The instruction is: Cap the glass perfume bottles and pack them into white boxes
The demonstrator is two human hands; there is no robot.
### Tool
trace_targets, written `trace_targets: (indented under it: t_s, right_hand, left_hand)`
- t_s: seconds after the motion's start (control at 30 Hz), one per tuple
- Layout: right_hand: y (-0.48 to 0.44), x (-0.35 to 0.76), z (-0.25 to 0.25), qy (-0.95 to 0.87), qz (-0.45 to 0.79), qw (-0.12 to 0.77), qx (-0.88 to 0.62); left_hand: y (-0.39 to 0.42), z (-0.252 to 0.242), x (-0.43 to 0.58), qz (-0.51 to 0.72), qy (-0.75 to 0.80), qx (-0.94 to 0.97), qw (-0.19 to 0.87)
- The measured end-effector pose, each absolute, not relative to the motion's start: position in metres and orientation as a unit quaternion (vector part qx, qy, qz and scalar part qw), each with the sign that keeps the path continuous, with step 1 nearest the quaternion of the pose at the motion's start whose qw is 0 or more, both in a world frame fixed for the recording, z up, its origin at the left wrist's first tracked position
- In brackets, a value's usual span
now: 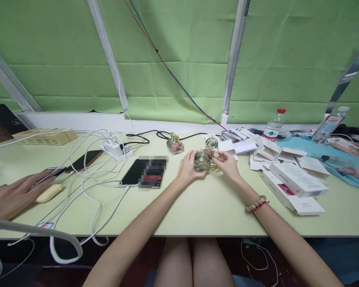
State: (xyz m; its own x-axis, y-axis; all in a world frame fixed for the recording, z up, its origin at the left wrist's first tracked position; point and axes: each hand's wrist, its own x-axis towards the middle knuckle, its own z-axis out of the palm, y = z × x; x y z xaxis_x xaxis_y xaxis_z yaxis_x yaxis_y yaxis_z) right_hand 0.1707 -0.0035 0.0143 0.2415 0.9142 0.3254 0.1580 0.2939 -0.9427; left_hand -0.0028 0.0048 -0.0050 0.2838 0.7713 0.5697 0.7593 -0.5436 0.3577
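Cupping a greenish glass jar (201,162) between the surface's (179,215) front and back edges, the left hand (187,165) is half-curled; the right hand (227,164) pinches a small round top (216,154). Probably slick, breakable glass: best gripped around its body.

There are two drink bottles (273,126) and one beaded bracelet (255,204).

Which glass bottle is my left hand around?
The greenish bottle, gripped by your left hand, thumb in front. Others, like the pinkish one farther left, sit outside that grip.
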Motion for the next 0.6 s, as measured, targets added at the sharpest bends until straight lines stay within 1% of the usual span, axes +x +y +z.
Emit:
trace_targets:
  t_s: [0.1, 0.27, 0.43, 0.6]
  right_hand:
    - [-0.004, 0.17, 0.017, -0.495, 0.359, 0.61, -0.504]
    - [-0.007, 0.17, 0.026, -0.387, 0.549, 0.584, -0.456]
    - [-0.01, 0.175, 0.034, -0.294, 0.651, 0.572, -0.403]
    - [-0.014, 0.174, 0.039, -0.301, 0.697, 0.543, -0.357]
  left_hand:
    - [0.005, -0.007, -0.003, 0.364, 0.486, 0.795, 0.003]
    - [0.007, -0.005, -0.008, 0.379, 0.446, 0.811, -0.004]
    - [0.001, 0.006, -0.007, 0.473, 0.383, 0.789, -0.081]
    - [-0.007, 0.01, 0.001, 0.465, 0.323, 0.807, -0.17]
